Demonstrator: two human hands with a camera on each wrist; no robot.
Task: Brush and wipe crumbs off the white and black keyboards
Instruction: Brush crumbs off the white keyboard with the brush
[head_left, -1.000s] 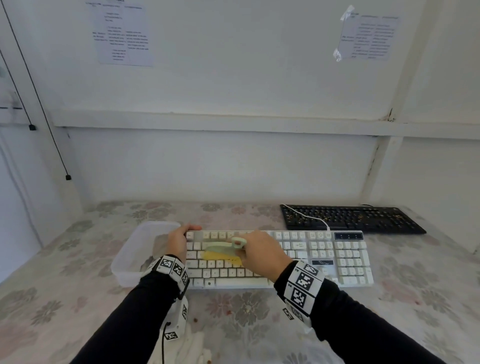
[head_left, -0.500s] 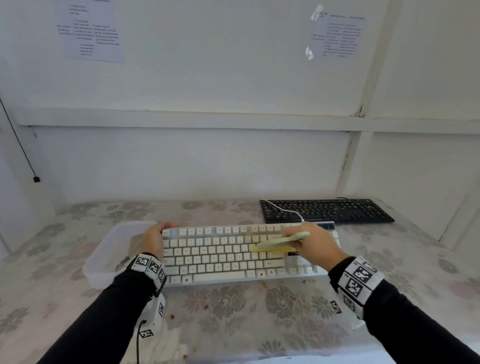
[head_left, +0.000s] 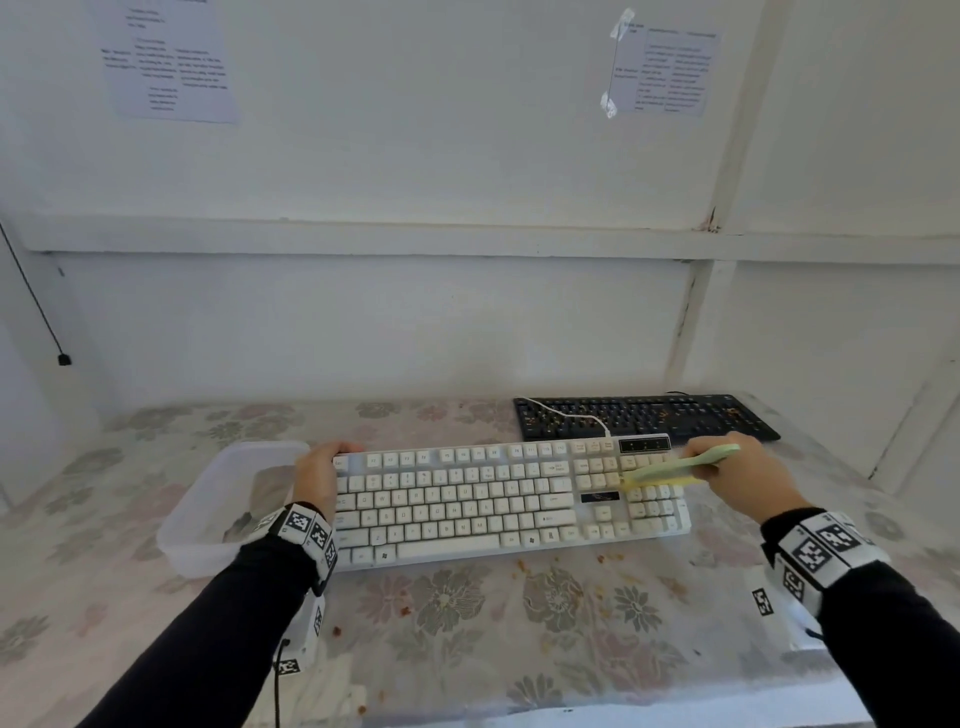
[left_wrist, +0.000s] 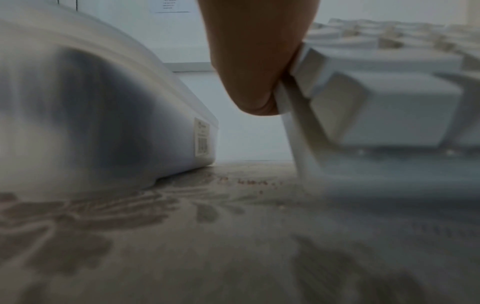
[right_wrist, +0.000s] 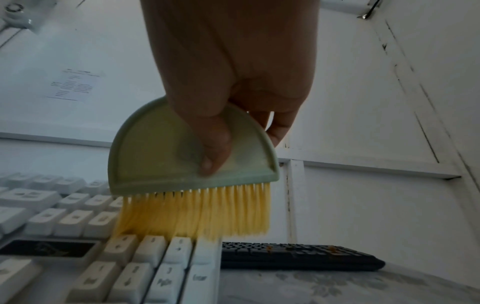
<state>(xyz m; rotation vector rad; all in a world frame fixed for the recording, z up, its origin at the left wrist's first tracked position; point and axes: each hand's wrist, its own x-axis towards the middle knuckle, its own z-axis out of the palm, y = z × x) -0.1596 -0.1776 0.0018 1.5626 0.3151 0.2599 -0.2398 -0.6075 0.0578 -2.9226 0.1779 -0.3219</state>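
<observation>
The white keyboard lies across the middle of the flowered table. My left hand grips its left end, the thumb against the edge keys of the white keyboard. My right hand holds a pale green brush with yellow bristles over the number pad at the right end. In the right wrist view the brush has its bristles touching the number pad keys of the white keyboard. The black keyboard lies behind, with orange crumbs on it, also seen as the black keyboard.
A clear plastic container stands just left of the white keyboard, close to my left hand; container. Orange crumbs lie scattered on the tablecloth in front of the keyboard. The white wall rises close behind the table.
My right hand has carried the brush rightward along the white keyboard, from the left-middle keys to the number pad. My left hand has kept its hold on the left end.
</observation>
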